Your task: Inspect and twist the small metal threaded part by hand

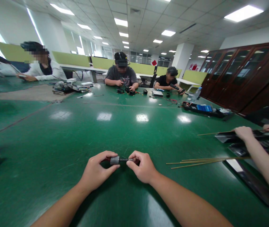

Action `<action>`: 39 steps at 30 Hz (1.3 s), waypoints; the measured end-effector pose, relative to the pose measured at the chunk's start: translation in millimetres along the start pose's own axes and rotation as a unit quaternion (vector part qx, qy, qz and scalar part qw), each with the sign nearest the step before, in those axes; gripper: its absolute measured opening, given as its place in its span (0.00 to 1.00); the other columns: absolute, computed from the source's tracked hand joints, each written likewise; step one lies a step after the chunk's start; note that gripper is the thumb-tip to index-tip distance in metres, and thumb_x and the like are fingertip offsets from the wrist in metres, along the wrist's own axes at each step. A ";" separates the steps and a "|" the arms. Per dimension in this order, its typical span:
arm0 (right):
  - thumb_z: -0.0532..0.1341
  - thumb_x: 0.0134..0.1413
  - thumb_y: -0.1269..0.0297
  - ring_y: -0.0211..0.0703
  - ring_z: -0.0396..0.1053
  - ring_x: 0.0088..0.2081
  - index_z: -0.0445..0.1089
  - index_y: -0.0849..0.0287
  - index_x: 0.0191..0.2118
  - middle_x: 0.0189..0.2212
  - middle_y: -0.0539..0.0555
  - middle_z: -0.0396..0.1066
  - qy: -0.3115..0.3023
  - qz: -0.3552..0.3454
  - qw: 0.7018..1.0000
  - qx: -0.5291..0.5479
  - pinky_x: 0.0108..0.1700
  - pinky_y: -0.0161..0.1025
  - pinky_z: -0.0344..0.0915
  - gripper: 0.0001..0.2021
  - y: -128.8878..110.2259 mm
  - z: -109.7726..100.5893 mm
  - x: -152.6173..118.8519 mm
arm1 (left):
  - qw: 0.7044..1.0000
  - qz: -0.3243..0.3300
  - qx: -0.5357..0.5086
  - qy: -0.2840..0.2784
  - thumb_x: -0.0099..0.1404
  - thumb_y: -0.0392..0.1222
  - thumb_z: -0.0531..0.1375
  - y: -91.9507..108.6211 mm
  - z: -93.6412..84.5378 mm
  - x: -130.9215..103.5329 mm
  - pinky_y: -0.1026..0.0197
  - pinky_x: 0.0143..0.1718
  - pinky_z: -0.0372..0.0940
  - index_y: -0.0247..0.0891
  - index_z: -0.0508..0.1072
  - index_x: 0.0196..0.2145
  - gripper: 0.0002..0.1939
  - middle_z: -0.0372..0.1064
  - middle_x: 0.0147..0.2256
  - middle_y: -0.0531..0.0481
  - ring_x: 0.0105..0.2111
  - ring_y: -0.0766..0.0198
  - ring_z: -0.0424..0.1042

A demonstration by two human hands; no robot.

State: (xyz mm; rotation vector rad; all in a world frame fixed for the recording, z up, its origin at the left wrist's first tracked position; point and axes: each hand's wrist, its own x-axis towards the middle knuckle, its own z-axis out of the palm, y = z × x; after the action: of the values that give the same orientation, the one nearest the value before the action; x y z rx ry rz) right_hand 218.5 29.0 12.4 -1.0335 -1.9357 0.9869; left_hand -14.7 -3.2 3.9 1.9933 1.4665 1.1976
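Between finger and thumb, my left hand [96,170] grips a small grey metal cylinder [115,160] that looks like a small motor. A thin dark shaft [123,160] sticks out of its right end. My right hand [144,167] pinches the far end of that shaft, its fingers curled and partly hiding what they hold. Cylinder and shaft lie level, in one line, just above the green table [82,132]. Behind my left fingers, the cylinder's left end is mostly hidden.
Right of my hands lie several thin brass-coloured rods [196,161] and dark plastic sleeves [250,179], with a neighbour's arm [262,160] over them. A black tray with a blue packet [204,108] stands farther back. Co-workers sit across the table among electronic parts [65,87].
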 end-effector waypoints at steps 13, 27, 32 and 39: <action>0.63 0.58 0.63 0.35 0.63 0.24 0.72 0.60 0.35 0.23 0.47 0.67 0.011 0.000 1.000 0.007 0.29 0.32 0.58 0.06 2.1 0.6 1.1 | 1.000 -0.011 -0.009 0.003 0.58 0.47 0.69 -2.9 -1.1 -0.2 0.56 0.48 0.72 0.42 0.75 0.46 0.18 0.75 0.44 0.47 0.44 0.58 0.75; 0.62 0.59 0.62 0.37 0.65 0.24 0.71 0.59 0.35 0.23 0.49 0.70 0.016 -0.004 1.000 0.025 0.28 0.33 0.57 0.06 4.5 0.1 1.8 | 1.000 -0.020 -0.011 0.004 0.58 0.48 0.69 -0.7 -3.5 2.6 0.57 0.47 0.71 0.44 0.75 0.45 0.18 0.75 0.43 0.51 0.42 0.60 0.75; 0.63 0.59 0.63 0.37 0.66 0.25 0.70 0.59 0.35 0.23 0.49 0.70 0.024 -0.007 0.999 0.030 0.28 0.33 0.58 0.05 4.6 -1.1 1.6 | 1.000 -0.025 -0.013 0.005 0.58 0.48 0.69 -0.5 -3.4 1.0 0.57 0.48 0.70 0.44 0.75 0.46 0.18 0.75 0.44 0.51 0.43 0.60 0.75; 0.62 0.59 0.65 0.37 0.65 0.24 0.70 0.60 0.35 0.23 0.49 0.69 0.030 -0.015 0.999 0.036 0.29 0.33 0.57 0.04 4.6 -1.5 0.3 | 0.999 -0.036 -0.021 -0.003 0.59 0.49 0.69 -0.7 -3.3 1.7 0.55 0.48 0.70 0.43 0.75 0.46 0.18 0.75 0.44 0.49 0.43 0.59 0.75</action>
State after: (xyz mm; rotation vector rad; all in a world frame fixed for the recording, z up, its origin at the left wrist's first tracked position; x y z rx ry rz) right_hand 221.1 31.5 9.2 -0.9796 -1.8480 0.9907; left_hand -17.6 -2.0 5.9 1.8989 1.4844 1.1817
